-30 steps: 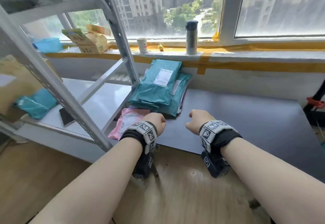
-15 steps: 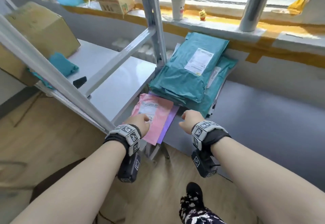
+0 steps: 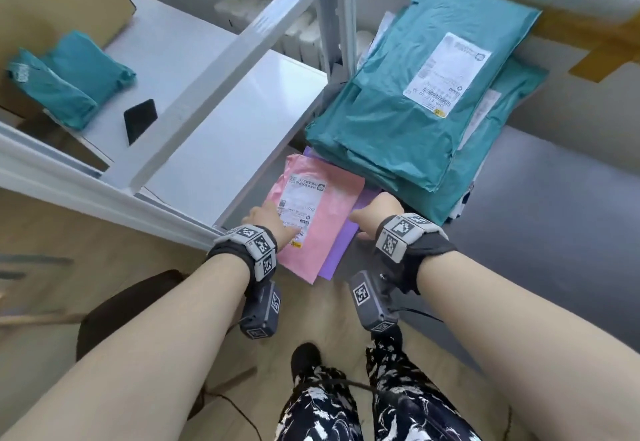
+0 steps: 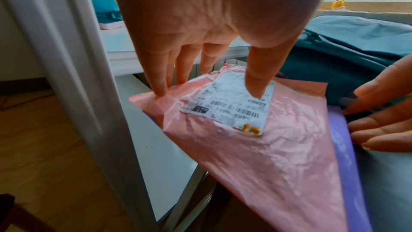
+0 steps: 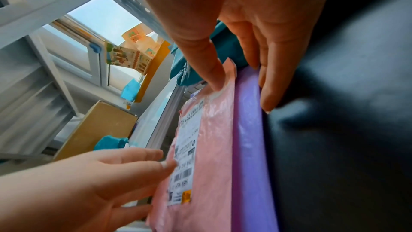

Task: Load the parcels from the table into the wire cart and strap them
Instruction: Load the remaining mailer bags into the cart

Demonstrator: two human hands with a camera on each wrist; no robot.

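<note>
Left hand: fingers straight and slightly spread, tips pressing the pink parcel and its label; right hand: fingers straight, together, tips at the right edge of pink parcel and purple parcel beneath. Wrist views show this contact; the head view hides the fingertips but shows both parcels overhanging the grey table, far ends tucked under a teal stack. Left: white shelf with phone, teal bag; wood floor below.

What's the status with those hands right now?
Both hands on pink parcel, fingers straight, not lifted. Purple parcel beneath. Teal stack overlaps far end.
</note>
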